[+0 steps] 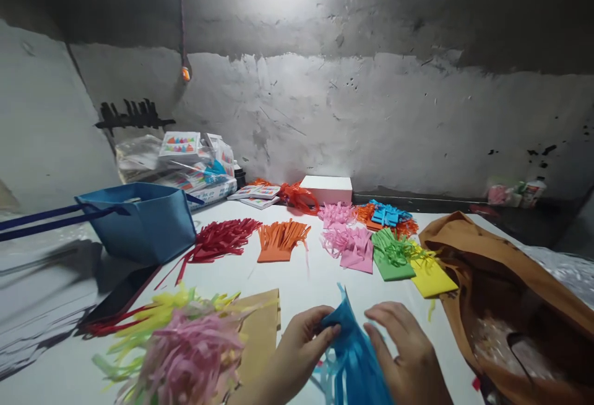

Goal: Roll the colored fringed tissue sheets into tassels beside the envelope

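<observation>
At the near middle of the table, my left hand [309, 346] pinches the upper corner of a blue fringed paper [350, 346], whose cut strips hang down toward me. My right hand [401, 346] is beside its right edge, fingers curved and apart; a gap shows between the fingertips and the paper. Left of my left wrist lies a heap of pink fringed paper [192, 349] over yellow and green strips. A tan paper piece [260, 324] rests under that heap's right side.
Fringed papers in dark red [227, 238], orange [278, 241], pink [357, 250], green [392, 256] and yellow [431, 275] lie across the table. A blue fabric bin [143, 225] stands left, an open brown bag [501, 287] right, a pink-and-white box [327, 189] by the wall.
</observation>
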A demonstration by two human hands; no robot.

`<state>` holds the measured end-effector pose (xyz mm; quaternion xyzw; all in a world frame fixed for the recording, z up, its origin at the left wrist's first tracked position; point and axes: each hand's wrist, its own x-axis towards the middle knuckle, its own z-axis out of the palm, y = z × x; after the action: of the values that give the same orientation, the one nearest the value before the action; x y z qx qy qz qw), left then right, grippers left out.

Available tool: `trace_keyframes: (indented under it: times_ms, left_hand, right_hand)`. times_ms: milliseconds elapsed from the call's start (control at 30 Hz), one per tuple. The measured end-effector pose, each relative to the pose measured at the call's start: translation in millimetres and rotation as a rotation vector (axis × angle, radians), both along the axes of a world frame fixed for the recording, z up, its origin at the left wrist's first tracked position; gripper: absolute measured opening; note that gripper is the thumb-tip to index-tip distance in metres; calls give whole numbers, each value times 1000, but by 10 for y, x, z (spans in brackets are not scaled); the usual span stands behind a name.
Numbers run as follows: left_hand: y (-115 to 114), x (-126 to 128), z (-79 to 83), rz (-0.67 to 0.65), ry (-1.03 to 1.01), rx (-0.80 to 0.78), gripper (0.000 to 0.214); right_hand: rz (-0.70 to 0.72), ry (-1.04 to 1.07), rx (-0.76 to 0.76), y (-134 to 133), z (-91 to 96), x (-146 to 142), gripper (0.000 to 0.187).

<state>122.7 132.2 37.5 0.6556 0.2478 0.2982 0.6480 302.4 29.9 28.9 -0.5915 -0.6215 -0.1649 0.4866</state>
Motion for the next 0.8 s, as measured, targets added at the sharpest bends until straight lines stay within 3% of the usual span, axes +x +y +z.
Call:
trace_keyframes:
  times_ms: [67, 167, 300, 400, 567, 633, 700, 767, 800]
  left_hand:
    - [-183, -34, -114, 7, -64, -55, 38]
    - [-422, -166, -241, -44, -129, -142, 39]
    - [-675, -400, -421, -108, -144, -158, 59]
    - [-848, -519, -527, -166, -128, -130, 70]
    - [-1029, -578, -565, 43, 70, 81, 46]
    - [-1021, -601, -546, 124, 85, 30, 42]
    - [-994, -639, -534, 205, 60, -96, 47]
    - [-995, -682, -560, 320, 35, -207, 51]
    - [-1014, -699, -594, 374, 25, -247, 51]
  right_hand:
    - [37, -75, -106, -157, -128, -146, 22]
    - [53, -65, -248, -380, -374, -317, 52]
    - [114, 119, -382, -614, -723, -526, 55]
    - [139, 265, -463, -733, -855, -722, 64]
    - [187, 84, -533, -947, -1021, -858, 78]
    - [64, -75, -471, -1086, -1117, -758, 84]
    - [-221, -194, -381, -1227, -1141, -629, 83]
    - [-454, -248, -299, -1314, -1031, -568, 77]
    - [-452, -268, -272, -1322, -928, -587, 73]
